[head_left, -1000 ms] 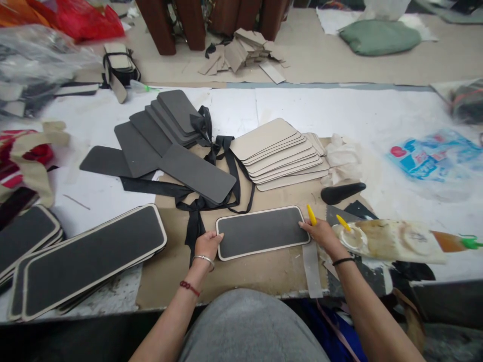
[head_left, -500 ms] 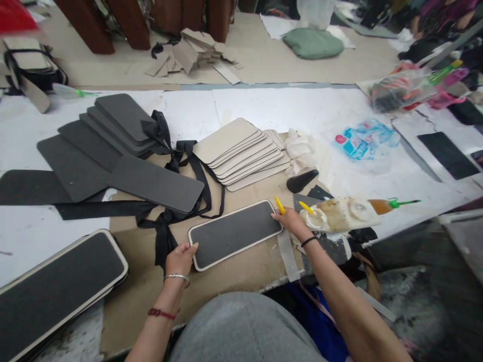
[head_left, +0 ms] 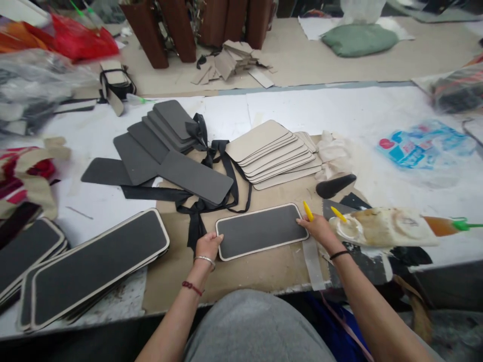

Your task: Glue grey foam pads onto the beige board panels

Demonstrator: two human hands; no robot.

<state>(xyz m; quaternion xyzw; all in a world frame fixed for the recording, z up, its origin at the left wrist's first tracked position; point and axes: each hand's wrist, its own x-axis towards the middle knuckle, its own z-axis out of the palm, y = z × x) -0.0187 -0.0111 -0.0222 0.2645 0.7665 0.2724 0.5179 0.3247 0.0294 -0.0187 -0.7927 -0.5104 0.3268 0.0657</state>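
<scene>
A dark grey panel with a pale rim (head_left: pixel 262 231) lies over the brown board (head_left: pixel 177 281) in front of me. My left hand (head_left: pixel 208 246) pinches its left end, thumb on top. At the right end, my right hand (head_left: pixel 317 227) grips the edge, and a yellow stick (head_left: pixel 308 211) pokes up from that hand. Behind the panel are a fanned stack of beige panels (head_left: pixel 273 151) and several plain dark panels (head_left: pixel 151 146), with black strips (head_left: pixel 196 221) around them. To the right, a second yellow stick (head_left: pixel 338 214) rests in a glue-smeared container (head_left: pixel 349 229).
Stacks of rimmed dark panels (head_left: pixel 101 266) lie at the left. A black curved object (head_left: pixel 335 186), a blue-printed plastic bag (head_left: pixel 415 146) and an orange bottle (head_left: pixel 441 226) are at the right. Brown cases (head_left: pixel 181 30), cardboard scraps (head_left: pixel 234 60) and a green pouch (head_left: pixel 358 40) stand behind.
The view has turned left, so the scene sits further right and more stacked panels and bags show at the left. Both hands keep hold of the rimmed panel.
</scene>
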